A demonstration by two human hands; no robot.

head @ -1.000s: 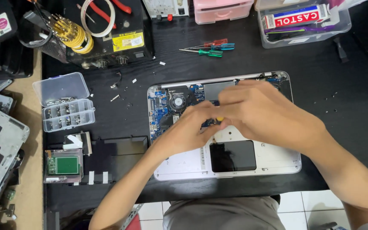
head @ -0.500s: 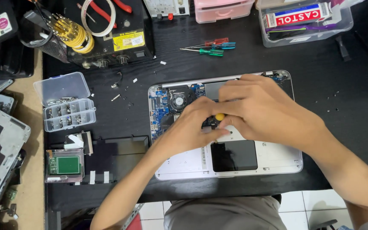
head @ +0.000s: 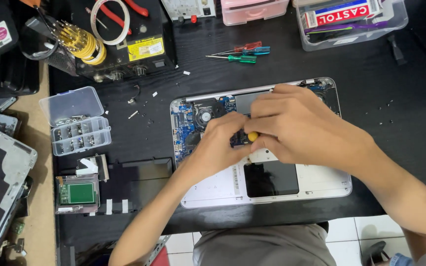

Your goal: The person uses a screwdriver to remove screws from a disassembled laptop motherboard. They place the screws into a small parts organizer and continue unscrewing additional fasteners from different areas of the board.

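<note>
Both hands have barely shifted; the right hand (head: 301, 125) pinches a yellow-tipped tool (head: 253, 136), its shaft hidden, the left hand (head: 220, 143) steadying over the opened laptop (head: 213, 187).

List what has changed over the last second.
Little has changed: both hands stay over the opened laptop. The right hand and left hand keep gripping a yellow-tipped tool, with only small finger shifts. The screw box and the three screwdrivers have not moved.

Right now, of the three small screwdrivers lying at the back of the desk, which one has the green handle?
The green-handled screwdriver is the nearest of the three to the opened laptop. The red-handled screwdriver and the blue-handled screwdriver lie just behind it.
</note>
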